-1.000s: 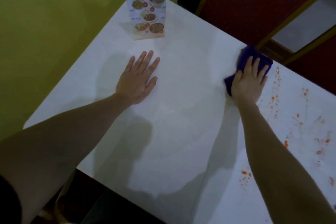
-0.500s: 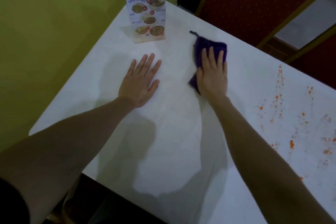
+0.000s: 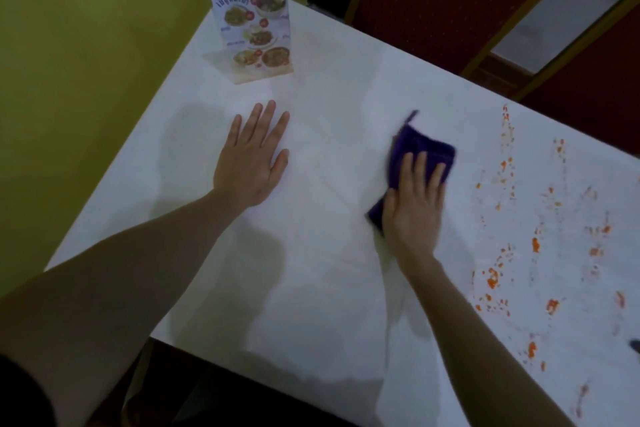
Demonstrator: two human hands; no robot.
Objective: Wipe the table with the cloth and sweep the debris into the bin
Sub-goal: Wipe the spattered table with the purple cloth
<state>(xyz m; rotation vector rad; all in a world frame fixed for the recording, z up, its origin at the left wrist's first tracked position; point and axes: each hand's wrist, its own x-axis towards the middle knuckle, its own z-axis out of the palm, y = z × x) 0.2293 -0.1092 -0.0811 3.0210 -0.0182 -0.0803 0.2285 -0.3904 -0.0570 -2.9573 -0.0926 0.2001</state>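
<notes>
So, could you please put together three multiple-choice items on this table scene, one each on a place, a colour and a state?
1. Where do the orange crumbs lie?
A. Right of the cloth
B. Beside the menu card
C. Under the left hand

2. What colour is the cloth?
A. Yellow
B. Purple
C. White

3. How is the left hand placed?
A. Clenched in a fist
B. Holding the menu card
C. Flat on the table, fingers spread

Answers: 1 A, the crumbs are scattered right of the right hand; 2 B, purple shows beyond the fingers; 3 C, the palm rests on the table before the menu card.
</notes>
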